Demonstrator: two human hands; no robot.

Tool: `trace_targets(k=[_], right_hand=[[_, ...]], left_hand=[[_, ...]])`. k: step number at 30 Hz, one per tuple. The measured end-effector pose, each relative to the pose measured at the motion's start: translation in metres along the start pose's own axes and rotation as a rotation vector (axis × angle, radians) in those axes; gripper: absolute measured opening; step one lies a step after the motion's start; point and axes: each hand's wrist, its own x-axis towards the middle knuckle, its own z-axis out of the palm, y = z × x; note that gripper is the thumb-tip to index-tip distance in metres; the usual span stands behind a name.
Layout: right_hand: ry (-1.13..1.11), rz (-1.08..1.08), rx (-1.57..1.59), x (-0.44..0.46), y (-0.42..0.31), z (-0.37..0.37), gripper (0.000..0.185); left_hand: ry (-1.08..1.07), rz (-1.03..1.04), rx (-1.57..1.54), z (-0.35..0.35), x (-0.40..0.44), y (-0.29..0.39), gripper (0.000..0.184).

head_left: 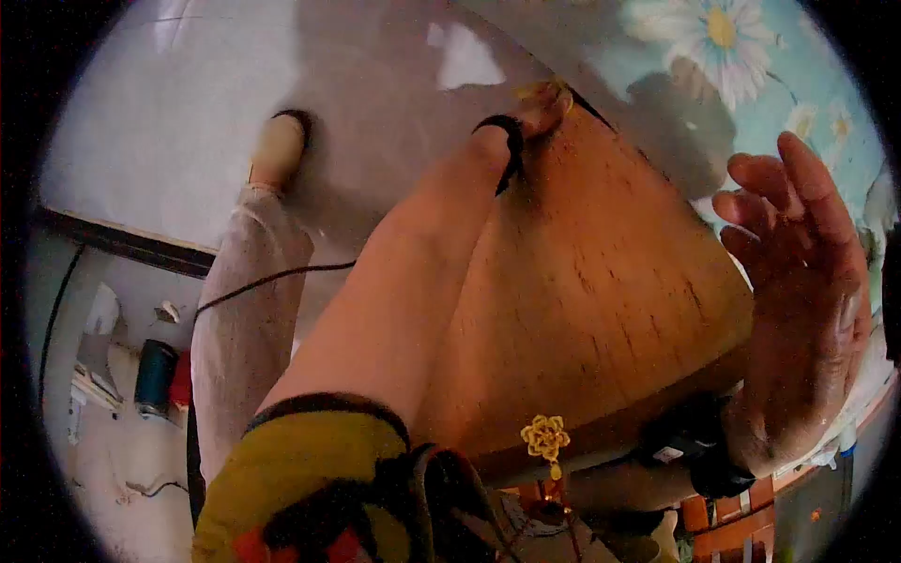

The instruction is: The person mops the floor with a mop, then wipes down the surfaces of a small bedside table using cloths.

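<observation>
My left arm, in a yellow-green sleeve, reaches across to my left hand (pixel 544 111) at the far corner of a brown wooden panel (pixel 601 281). A black band (pixel 511 145) circles that wrist. The left fingers look curled together around something small and yellowish, too blurred to name. Dark scratches mark the panel. On the right, my right hand (pixel 798 272) is raised beside the panel's edge, fingers apart and slightly bent, holding nothing. A black strap (pixel 718 450) is around its wrist. In front of me hangs a yellow flower-shaped ornament (pixel 544 437).
A foot (pixel 282 148) and pale trouser leg (pixel 253 319) are at the left, crossed by a dark cord (pixel 272 279). Floral cloth (pixel 713 38) lies at the upper right. A dark green cylinder (pixel 156 377) and small items stand below a grey surface's edge (pixel 122 239).
</observation>
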Motion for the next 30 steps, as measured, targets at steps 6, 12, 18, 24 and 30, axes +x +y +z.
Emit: trace_targets(k=[6,12,18,24,30], right_hand=[[-0.057,-0.069,-0.120,-0.006,-0.003,-0.010,0.069],[0.095,-0.077,-0.061,-0.001,0.003,0.003,0.053],[0.204,0.076,-0.227,0.003,0.001,0.028,0.038],[0.238,0.121,-0.493,-0.002,-0.007,0.059,0.031],[0.026,0.217,-0.512,-0.009,-0.024,0.071,0.029]], left_hand=[[-0.070,0.114,-0.121,-0.004,-0.061,0.045,0.047],[-0.007,0.690,0.386,-0.051,-0.210,0.148,0.047],[-0.450,0.338,-0.318,-0.060,-0.299,0.204,0.045],[-0.195,0.296,0.129,-0.031,-0.248,0.122,0.063],[-0.295,-0.045,0.157,-0.063,-0.153,-0.012,0.056]])
